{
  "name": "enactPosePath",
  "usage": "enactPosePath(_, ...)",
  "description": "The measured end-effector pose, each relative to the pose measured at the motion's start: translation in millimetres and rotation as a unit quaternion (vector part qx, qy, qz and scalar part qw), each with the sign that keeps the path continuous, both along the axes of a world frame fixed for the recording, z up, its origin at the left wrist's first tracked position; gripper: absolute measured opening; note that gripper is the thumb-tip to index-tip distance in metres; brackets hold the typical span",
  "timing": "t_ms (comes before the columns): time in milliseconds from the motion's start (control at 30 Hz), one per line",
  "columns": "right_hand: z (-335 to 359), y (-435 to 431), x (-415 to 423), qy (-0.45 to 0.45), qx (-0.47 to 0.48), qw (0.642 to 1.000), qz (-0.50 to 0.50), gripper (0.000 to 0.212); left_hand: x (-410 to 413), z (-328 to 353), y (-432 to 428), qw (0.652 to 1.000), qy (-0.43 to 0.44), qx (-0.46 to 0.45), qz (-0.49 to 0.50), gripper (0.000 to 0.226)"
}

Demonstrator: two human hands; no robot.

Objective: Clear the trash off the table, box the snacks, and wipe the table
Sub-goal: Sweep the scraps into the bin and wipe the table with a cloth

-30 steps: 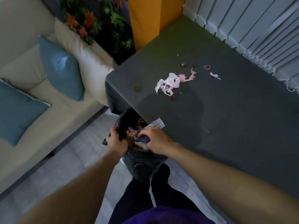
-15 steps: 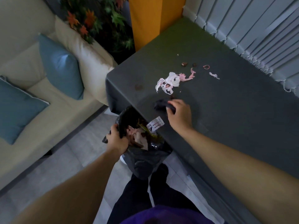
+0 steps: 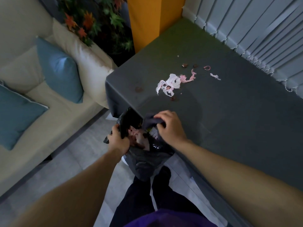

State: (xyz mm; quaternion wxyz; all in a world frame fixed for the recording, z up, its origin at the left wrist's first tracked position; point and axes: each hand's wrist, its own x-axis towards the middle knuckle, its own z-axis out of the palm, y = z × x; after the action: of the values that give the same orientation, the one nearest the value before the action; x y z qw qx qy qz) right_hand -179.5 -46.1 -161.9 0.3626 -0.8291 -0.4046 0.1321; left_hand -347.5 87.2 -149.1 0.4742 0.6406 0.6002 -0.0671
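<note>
A black trash bag [image 3: 144, 159] hangs open below the table's near-left edge, with pink and white scraps inside. My left hand [image 3: 118, 140] grips the bag's left rim. My right hand [image 3: 170, 126] holds a dark grey cloth [image 3: 150, 122] at the table's edge, right over the bag's mouth. On the dark grey tablecloth [image 3: 229, 120] lie a crumpled white and pink wrapper [image 3: 170, 84], small brown crumbs [image 3: 185, 65], a pink ring [image 3: 207, 68] and a pale scrap [image 3: 215, 76].
A beige sofa [image 3: 41, 115] with blue cushions [image 3: 60, 69] stands left of the table. A leafy plant [image 3: 98, 20] and an orange pillar [image 3: 152, 18] are behind the table's far corner. Vertical blinds [image 3: 262, 30] run along the right side. A brown stain [image 3: 139, 89] marks the cloth.
My right hand went out onto the table with the dark cloth, then drew back to the table's edge over the bag. My left hand kept its hold on the bag's rim.
</note>
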Motion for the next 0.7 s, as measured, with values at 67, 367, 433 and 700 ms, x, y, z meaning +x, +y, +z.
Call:
enactPosePath(67,2.6,-2.3,19.5,-0.009,-0.031,0.999,-0.032,0.027,0.4,-1.9,2.3,1.000,-0.001,0.000,0.001,0.065)
enactPosePath(367,-8.1,-53.8,91.7,-0.040,-0.079,0.966,-0.241,0.022,12.4,-10.7,9.3,1.000,-0.006,-0.002,0.014,0.064)
enactPosePath(433,-11.6,-62.5,108.3,-0.046,-0.071,0.949,-0.302,0.024,17.3,-13.1,11.3,1.000,-0.007,-0.008,0.019,0.064)
enactPosePath(700,-12.3,-72.6,129.2,-0.090,-0.073,0.948,-0.297,0.018,39.2,-23.1,21.9,1.000,0.006,-0.005,0.000,0.068)
